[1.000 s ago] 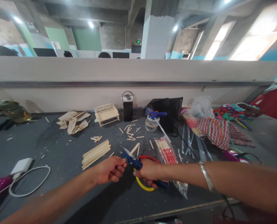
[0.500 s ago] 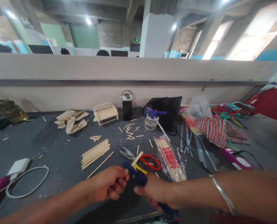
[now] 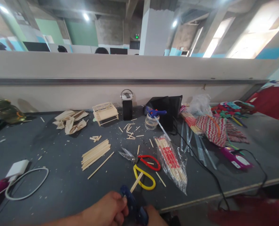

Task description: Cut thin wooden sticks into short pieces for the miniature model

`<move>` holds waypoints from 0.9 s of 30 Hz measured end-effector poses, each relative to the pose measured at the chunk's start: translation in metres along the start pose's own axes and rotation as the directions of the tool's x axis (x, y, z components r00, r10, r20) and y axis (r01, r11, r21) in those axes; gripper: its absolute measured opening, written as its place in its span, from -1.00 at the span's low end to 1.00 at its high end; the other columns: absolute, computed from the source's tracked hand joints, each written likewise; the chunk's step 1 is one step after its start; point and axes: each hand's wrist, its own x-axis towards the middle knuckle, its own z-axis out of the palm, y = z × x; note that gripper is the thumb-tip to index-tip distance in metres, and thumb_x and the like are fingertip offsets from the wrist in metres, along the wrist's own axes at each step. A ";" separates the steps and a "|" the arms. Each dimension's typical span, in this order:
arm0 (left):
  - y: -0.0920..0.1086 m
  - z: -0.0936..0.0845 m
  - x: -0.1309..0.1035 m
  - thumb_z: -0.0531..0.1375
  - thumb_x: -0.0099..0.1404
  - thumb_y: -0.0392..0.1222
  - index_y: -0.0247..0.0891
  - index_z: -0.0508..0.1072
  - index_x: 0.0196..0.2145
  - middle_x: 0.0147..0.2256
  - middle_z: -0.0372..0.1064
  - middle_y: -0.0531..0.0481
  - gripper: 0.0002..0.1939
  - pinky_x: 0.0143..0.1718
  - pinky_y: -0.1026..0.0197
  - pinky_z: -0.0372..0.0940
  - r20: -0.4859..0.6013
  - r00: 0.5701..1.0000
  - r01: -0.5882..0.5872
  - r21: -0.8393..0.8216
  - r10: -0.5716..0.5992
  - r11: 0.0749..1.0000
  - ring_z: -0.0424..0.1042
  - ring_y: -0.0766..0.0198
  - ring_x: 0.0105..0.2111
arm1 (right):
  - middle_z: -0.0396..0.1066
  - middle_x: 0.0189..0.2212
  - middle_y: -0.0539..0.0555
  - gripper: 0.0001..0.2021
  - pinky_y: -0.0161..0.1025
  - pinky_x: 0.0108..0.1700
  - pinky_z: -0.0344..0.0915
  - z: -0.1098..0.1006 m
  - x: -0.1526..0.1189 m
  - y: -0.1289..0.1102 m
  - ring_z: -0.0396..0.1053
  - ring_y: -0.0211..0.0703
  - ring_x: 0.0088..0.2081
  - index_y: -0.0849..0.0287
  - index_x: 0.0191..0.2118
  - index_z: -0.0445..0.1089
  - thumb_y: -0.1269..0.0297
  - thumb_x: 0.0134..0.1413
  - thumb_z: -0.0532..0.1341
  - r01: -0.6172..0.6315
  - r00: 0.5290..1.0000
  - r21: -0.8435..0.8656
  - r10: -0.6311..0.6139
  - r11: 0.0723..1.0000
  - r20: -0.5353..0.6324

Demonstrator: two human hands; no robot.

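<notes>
At the lower middle, my left hand (image 3: 110,207) is closed, fingertips pinched against the head of a dark blue hand tool (image 3: 129,199). What lies inside the pinch is hidden. My right hand (image 3: 153,216), partly cut off by the bottom edge, wraps the tool's handle. Pale wooden sticks (image 3: 136,182) stick out beyond the tool's head, over the yellow handle of the scissors (image 3: 136,159), which lie open with one red and one yellow loop. Left of them are a row of wooden sticks (image 3: 96,154) and one single stick (image 3: 101,165).
A small wooden bench model (image 3: 105,114) stands at the back beside a black phone (image 3: 127,110). A blue glue gun (image 3: 156,112) rests on a glass jar (image 3: 151,123). Bagged sticks (image 3: 171,161), a black cable (image 3: 198,155) and crumpled paper (image 3: 71,121) lie around; short stick pieces are scattered.
Both hands and the blue tool have moved down toward the table's near edge, uncovering the scissors' yellow handle. The right forearm has left the view.
</notes>
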 end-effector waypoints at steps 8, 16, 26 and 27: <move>0.000 -0.010 0.007 0.08 0.26 -0.01 -0.23 0.25 -0.45 -0.63 -0.02 0.20 -0.74 -0.69 0.41 -0.25 0.046 0.998 -0.048 0.015 0.047 0.999 -0.16 0.50 -0.72 | 0.43 -0.48 -0.01 -0.72 -0.29 -0.30 0.23 0.000 0.000 -0.014 0.32 -0.13 -0.35 0.19 -0.37 0.45 0.23 -0.34 0.33 0.108 0.992 0.098 -0.114 0.989 0.054; 0.022 -0.065 0.032 -0.02 0.28 0.02 -0.21 0.24 -0.50 -0.61 0.05 0.13 -0.69 -0.60 0.29 -0.06 -0.169 0.734 -0.489 0.540 0.658 0.685 0.04 0.37 -0.64 | 0.12 -0.73 -0.14 -0.68 -0.36 -0.52 0.05 -0.027 -0.012 -0.021 0.07 -0.37 -0.62 0.17 -0.60 0.21 0.08 -0.35 0.32 0.073 0.980 0.196 -0.106 0.978 0.166; 0.035 -0.082 0.072 0.05 0.29 -0.15 -0.31 0.31 -0.28 -0.30 0.43 -0.24 -0.83 -0.30 0.19 0.11 -0.247 0.513 -0.139 0.921 0.822 0.364 0.41 0.06 -0.25 | 0.23 -0.67 -0.13 -0.60 -0.29 -0.42 0.27 -0.049 -0.019 -0.060 0.20 -0.33 -0.58 0.17 -0.27 0.28 0.07 -0.19 0.37 0.101 0.987 0.517 -0.150 0.850 0.053; 0.034 -0.082 0.074 0.05 0.29 -0.17 -0.32 0.32 -0.28 -0.29 0.43 -0.27 -0.84 -0.29 0.18 0.11 -0.249 0.509 -0.125 0.926 0.824 0.357 0.42 0.05 -0.24 | 0.23 -0.66 -0.13 -0.61 -0.29 -0.42 0.27 -0.051 -0.018 -0.065 0.20 -0.33 -0.58 0.17 -0.28 0.28 0.09 -0.19 0.37 0.120 0.985 0.524 -0.169 0.843 0.046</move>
